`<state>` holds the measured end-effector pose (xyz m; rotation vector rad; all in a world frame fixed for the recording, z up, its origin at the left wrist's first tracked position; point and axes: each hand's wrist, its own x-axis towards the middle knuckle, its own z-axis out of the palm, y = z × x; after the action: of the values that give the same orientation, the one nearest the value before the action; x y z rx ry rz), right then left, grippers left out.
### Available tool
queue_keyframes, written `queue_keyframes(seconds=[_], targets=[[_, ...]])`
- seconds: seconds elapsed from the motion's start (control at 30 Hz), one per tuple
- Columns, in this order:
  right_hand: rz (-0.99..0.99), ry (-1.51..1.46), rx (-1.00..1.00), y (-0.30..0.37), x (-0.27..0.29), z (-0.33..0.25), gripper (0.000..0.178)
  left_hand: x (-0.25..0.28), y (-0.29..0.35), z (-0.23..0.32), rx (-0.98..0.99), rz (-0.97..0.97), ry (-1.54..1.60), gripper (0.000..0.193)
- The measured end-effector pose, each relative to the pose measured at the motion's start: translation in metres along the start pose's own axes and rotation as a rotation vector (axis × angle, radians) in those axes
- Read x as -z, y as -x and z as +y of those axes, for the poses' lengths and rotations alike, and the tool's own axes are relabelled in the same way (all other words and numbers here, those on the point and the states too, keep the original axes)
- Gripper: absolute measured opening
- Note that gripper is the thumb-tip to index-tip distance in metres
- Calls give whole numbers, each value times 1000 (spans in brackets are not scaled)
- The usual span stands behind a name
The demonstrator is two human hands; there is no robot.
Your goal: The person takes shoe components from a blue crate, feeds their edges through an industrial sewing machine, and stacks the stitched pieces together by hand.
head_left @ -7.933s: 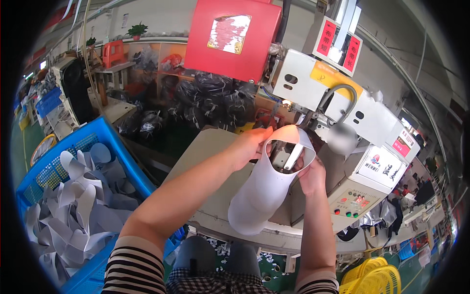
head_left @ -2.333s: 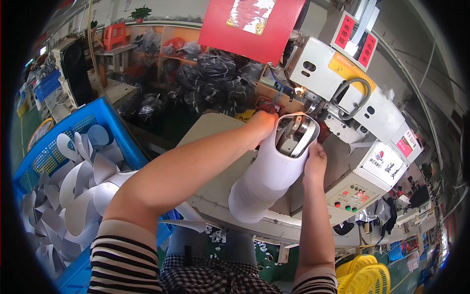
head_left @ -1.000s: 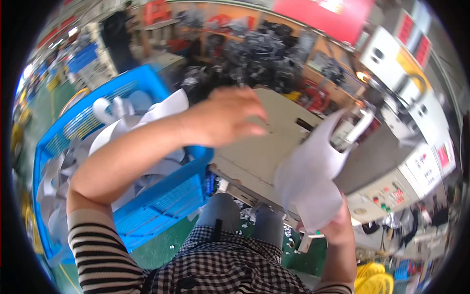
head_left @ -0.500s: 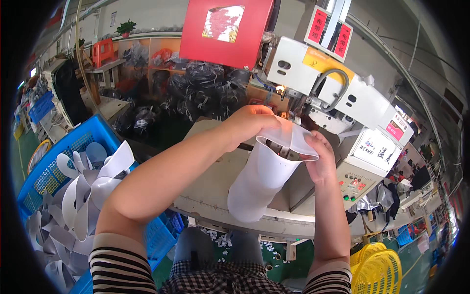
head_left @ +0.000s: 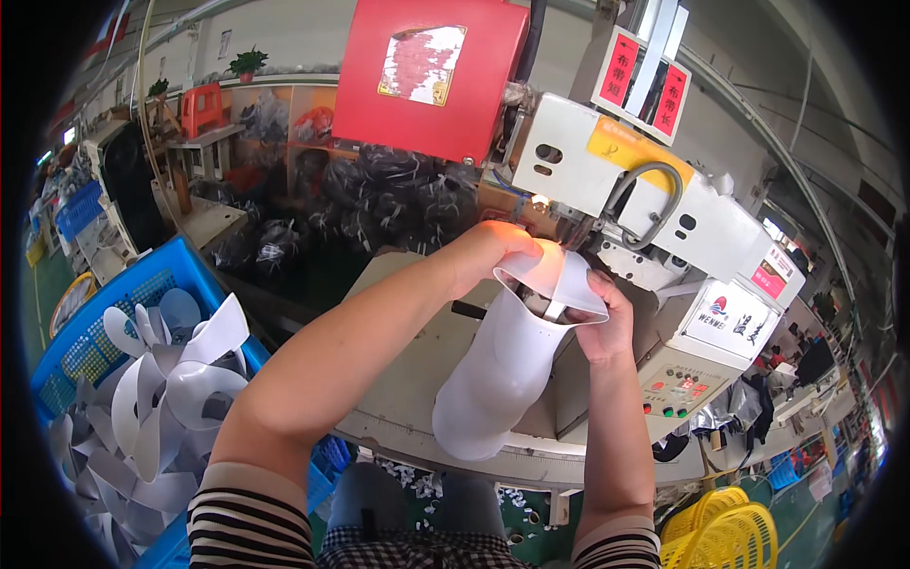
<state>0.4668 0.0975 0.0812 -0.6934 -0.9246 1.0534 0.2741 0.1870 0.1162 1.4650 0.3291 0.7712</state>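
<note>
A white, smooth piece shaped like a boot upper (head_left: 488, 375) hangs by its wide open end under the head of a white machine (head_left: 645, 204). My left hand (head_left: 500, 248) grips the far left of its rim, thumb and fingers closed on the material. At the right side of the rim, my right hand (head_left: 609, 318) pinches the edge with its fingers partly hidden behind. Inside the opening, a metal part of the machine shows. A small lamp (head_left: 540, 202) on the machine casts an orange glow on my left hand. The closed, rounded end droops toward me over the table edge.
Left of me stands a blue basket (head_left: 185, 275) heaped with white and grey curved pieces (head_left: 152, 408). Yellow baskets (head_left: 730, 533) are at the lower right. A red box (head_left: 431, 76) overhangs the table. A control panel (head_left: 678, 387) faces me; scraps litter the floor.
The boot upper's lower end has swung down and slightly left. Both hands have shifted a little along with it and keep hold of the rim. The view has also tilted slightly.
</note>
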Motion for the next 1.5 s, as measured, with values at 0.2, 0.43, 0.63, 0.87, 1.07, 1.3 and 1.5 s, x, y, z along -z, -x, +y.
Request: queue_keyframes(seconds=[0.2,0.43,0.63,0.87,1.07,1.3,1.5], targets=[[-110,-151,-89,-3,4,7,17,-4,0,-13,107,-40,158,20],[-23,26,-1,9,0,13,19,-9,14,-15,157,70,-51,36],[-56,40,33,11,9,19,10,-8,8,-31,58,107,-73,38],[-26,6,0,13,8,21,10,-10,12,-28,65,143,-89,37],[121,11,-33,20,-2,18,13,-18,11,-25,176,194,-65,33],[388,161,25,19,-14,30,20,-15,-4,-55,137,261,79,45],[415,370,60,-2,5,43,30,-12,-25,-73,39,572,-442,50]])
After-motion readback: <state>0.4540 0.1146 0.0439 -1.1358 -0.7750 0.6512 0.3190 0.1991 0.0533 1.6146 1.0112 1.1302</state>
